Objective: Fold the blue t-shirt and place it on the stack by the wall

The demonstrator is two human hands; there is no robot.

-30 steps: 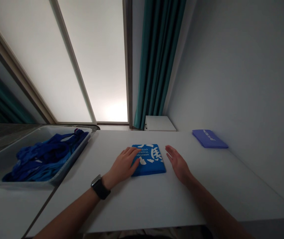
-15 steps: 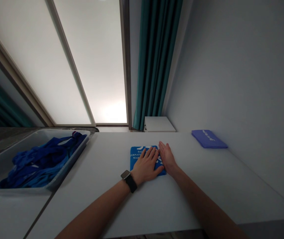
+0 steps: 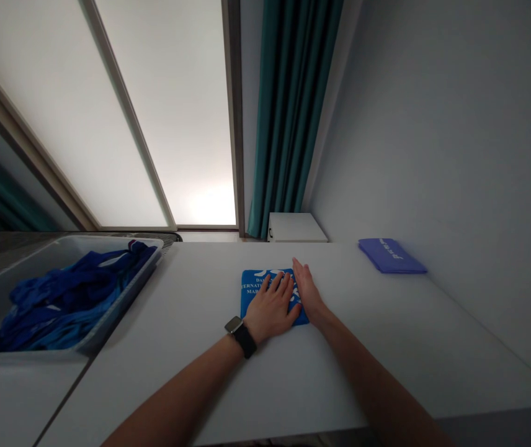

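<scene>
The left hand [image 3: 272, 308] and right hand [image 3: 308, 292] lie open and flat, side by side, on a folded blue printed garment [image 3: 251, 295] at the middle of the white worktop [image 3: 386, 347]. A grey tray [image 3: 123, 282] of crumpled blue clothes [image 3: 65, 307] sits left; a folded purple cloth [image 3: 391, 256] lies well off right.

Landmark: a folded blue cloth [image 3: 250, 299] with white print, lying on a white table [image 3: 386, 354];
Left hand [image 3: 271, 308]: flat on the cloth, fingers spread, a black-strapped smartwatch [image 3: 240, 335] on the wrist;
Right hand [image 3: 309, 292]: flat across the cloth's right edge, just beside the left hand;
Left of the cloth: a grey plastic tub [image 3: 121, 292] holding crumpled blue garments [image 3: 61, 310];
Right of the cloth: a folded violet cloth [image 3: 391, 256], well apart;
Beyond the cloth: a white cabinet [image 3: 293, 227], a teal curtain [image 3: 284, 112], a frosted window [image 3: 172, 112]
</scene>
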